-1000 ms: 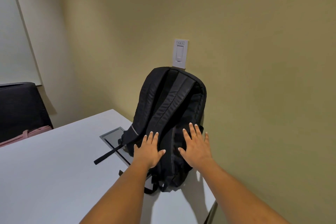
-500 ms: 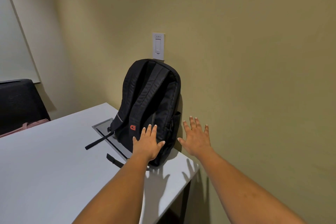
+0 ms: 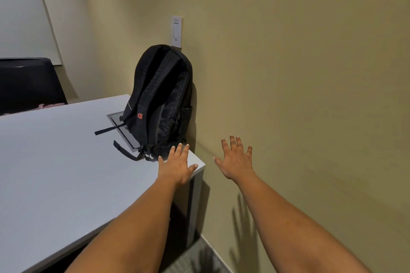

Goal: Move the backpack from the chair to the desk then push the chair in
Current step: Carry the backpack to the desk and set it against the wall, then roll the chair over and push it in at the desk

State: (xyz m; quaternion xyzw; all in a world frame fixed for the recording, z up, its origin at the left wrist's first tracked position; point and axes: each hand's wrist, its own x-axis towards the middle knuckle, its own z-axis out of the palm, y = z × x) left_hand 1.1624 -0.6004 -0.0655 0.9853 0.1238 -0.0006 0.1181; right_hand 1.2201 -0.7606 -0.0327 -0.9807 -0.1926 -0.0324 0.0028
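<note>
A black backpack (image 3: 160, 99) stands upright on the far right corner of the white desk (image 3: 55, 173), leaning against the olive wall, straps facing me and trailing onto the desktop. My left hand (image 3: 177, 164) hovers over the desk's corner just in front of the backpack, fingers spread, holding nothing. My right hand (image 3: 236, 158) is in the air beside the desk, in front of the wall, fingers spread and empty. The chair that the backpack came from is out of view.
A grey recessed panel (image 3: 124, 126) lies in the desktop partly under the backpack. A white wall switch (image 3: 176, 31) is above the bag. A dark chair back (image 3: 28, 82) with something pink stands beyond the desk at the left. The carpeted floor (image 3: 190, 259) shows below.
Both hands have come off the backpack and drawn back toward me. The backpack stays standing against the wall. The view has pulled back and shifted right.
</note>
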